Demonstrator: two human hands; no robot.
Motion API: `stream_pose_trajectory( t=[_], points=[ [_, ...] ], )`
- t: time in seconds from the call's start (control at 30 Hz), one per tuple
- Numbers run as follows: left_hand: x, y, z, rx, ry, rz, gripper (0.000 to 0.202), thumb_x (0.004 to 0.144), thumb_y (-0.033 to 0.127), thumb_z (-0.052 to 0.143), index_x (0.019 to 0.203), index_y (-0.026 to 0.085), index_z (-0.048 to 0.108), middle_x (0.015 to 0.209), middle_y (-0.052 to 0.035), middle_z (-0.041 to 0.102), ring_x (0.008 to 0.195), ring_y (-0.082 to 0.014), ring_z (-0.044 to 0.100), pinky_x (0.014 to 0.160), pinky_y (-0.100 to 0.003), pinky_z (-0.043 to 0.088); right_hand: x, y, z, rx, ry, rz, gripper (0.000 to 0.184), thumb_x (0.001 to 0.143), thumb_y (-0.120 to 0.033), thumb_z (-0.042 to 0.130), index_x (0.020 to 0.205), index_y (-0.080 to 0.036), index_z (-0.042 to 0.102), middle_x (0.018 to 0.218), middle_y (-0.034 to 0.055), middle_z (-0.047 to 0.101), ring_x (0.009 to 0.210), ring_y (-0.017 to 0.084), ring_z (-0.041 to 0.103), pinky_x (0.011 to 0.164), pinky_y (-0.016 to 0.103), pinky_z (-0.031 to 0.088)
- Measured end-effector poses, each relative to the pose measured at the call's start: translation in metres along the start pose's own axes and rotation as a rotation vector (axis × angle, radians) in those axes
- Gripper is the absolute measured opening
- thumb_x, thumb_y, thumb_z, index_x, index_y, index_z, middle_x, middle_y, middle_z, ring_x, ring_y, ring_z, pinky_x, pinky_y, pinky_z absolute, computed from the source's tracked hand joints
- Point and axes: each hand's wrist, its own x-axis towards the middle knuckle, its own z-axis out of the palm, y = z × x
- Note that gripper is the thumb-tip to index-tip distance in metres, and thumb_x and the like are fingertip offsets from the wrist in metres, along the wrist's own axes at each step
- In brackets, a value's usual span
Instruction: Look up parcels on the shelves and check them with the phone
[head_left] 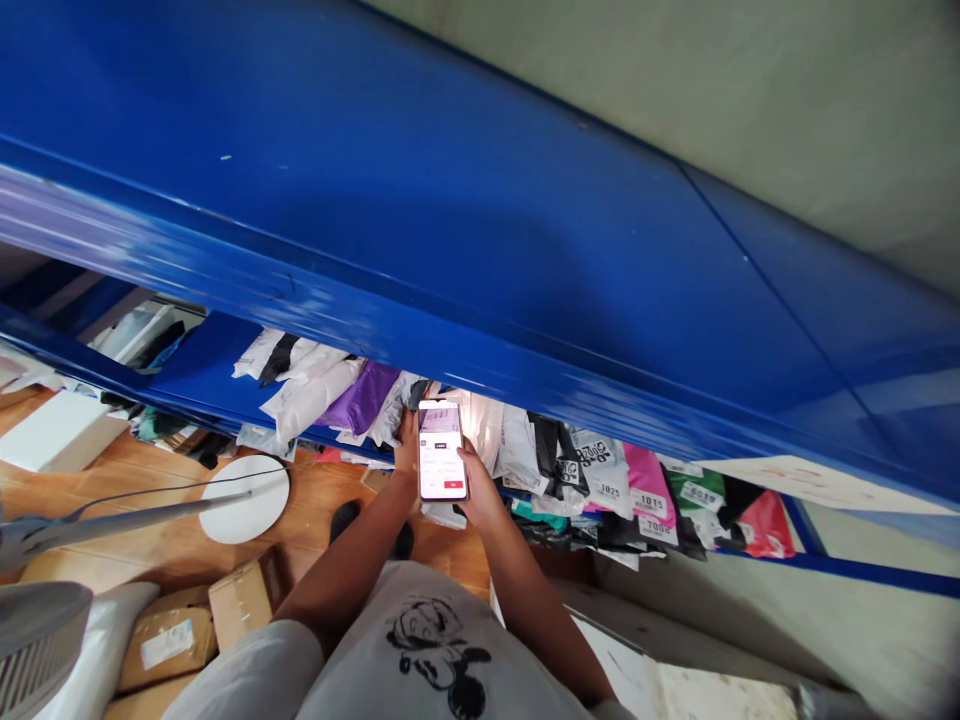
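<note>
A smartphone [442, 455] with a lit screen is upright in my right hand [478, 488], whose thumb lies over the screen's right edge. Its screen shows a camera picture at the top, lines of text and a red button below. My left hand [406, 447] is at the phone's left side, close to the parcels on the shelf; its fingers are mostly hidden, so I cannot tell whether it touches one. Beside it lie a grey-white mailer bag [391, 410] and a purple mailer bag [362, 397]. To the right of the phone stands a pale mailer bag [519, 445].
A wide blue metal shelf [450, 200] spans the view above the parcels. Labelled bags, including a pink one [646, 485] and a green one [694, 490], line the right. A standing fan [244, 500] and cardboard boxes [169, 635] occupy the floor at left.
</note>
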Motion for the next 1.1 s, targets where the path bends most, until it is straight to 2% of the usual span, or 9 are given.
stream_pose_trajectory(
  t=[0.1, 0.23, 0.43, 0.67, 0.83, 0.97, 1.1],
  points=[
    [0.000, 0.002, -0.002, -0.008, 0.002, 0.029, 0.051, 0.082, 0.015, 0.054, 0.134, 0.014, 0.054, 0.146, -0.0170, 0.047, 0.141, -0.0335, 0.036, 0.118, -0.051, 0.029, 0.001, 0.001, -0.001, 0.000, -0.003, 0.000, 0.042, 0.072, -0.033, 0.068, 0.113, -0.026, 0.060, 0.105, 0.0011, 0.076, 0.100, 0.032, 0.071, 0.087, 0.048, 0.056],
    [0.001, 0.006, -0.005, 0.002, 0.000, 0.057, 0.048, 0.083, 0.015, 0.053, 0.131, 0.008, 0.054, 0.146, -0.0209, 0.045, 0.141, -0.0352, 0.036, 0.119, -0.051, 0.027, 0.003, 0.002, -0.002, -0.006, -0.005, -0.004, 0.043, 0.072, -0.032, 0.069, 0.113, -0.027, 0.059, 0.103, 0.0003, 0.077, 0.099, 0.032, 0.071, 0.088, 0.048, 0.056],
    [0.001, 0.005, -0.004, 0.027, -0.003, 0.068, 0.046, 0.085, 0.010, 0.050, 0.130, 0.007, 0.054, 0.140, -0.0218, 0.052, 0.140, -0.0364, 0.037, 0.117, -0.052, 0.032, 0.003, 0.000, 0.000, -0.015, -0.017, -0.006, 0.040, 0.071, -0.033, 0.069, 0.110, -0.027, 0.060, 0.103, 0.0000, 0.076, 0.100, 0.032, 0.071, 0.089, 0.048, 0.056],
    [0.001, 0.001, 0.000, 0.073, -0.003, 0.090, 0.053, 0.083, 0.007, 0.050, 0.136, 0.015, 0.053, 0.145, -0.0150, 0.049, 0.140, -0.0346, 0.038, 0.115, -0.057, 0.035, -0.001, -0.005, 0.002, -0.027, -0.047, -0.010, 0.042, 0.071, -0.031, 0.068, 0.111, -0.027, 0.060, 0.105, 0.0012, 0.075, 0.100, 0.032, 0.070, 0.087, 0.050, 0.057],
    [0.001, -0.001, 0.002, 0.108, 0.017, 0.124, 0.055, 0.082, 0.010, 0.056, 0.136, 0.020, 0.054, 0.143, -0.0123, 0.052, 0.138, -0.0341, 0.041, 0.116, -0.052, 0.036, -0.005, -0.009, 0.004, -0.038, -0.045, -0.020, 0.043, 0.066, -0.028, 0.069, 0.108, -0.027, 0.061, 0.103, -0.0006, 0.075, 0.104, 0.032, 0.069, 0.091, 0.048, 0.056],
    [0.000, -0.001, 0.001, 0.143, 0.028, 0.147, 0.053, 0.084, 0.011, 0.054, 0.137, 0.021, 0.055, 0.143, -0.0121, 0.052, 0.139, -0.0328, 0.040, 0.115, -0.047, 0.037, -0.009, -0.011, 0.006, -0.059, -0.034, -0.005, 0.053, 0.060, -0.018, 0.073, 0.111, -0.028, 0.059, 0.106, 0.0001, 0.075, 0.103, 0.034, 0.070, 0.088, 0.049, 0.058],
    [-0.002, 0.004, -0.003, 0.169, 0.020, 0.175, 0.054, 0.086, 0.014, 0.053, 0.139, 0.022, 0.053, 0.144, -0.0114, 0.051, 0.141, -0.0308, 0.038, 0.117, -0.044, 0.034, -0.007, -0.004, 0.004, -0.085, 0.019, -0.028, 0.047, 0.069, -0.025, 0.076, 0.111, -0.030, 0.057, 0.103, -0.0016, 0.076, 0.101, 0.032, 0.071, 0.085, 0.048, 0.059]
  ],
)
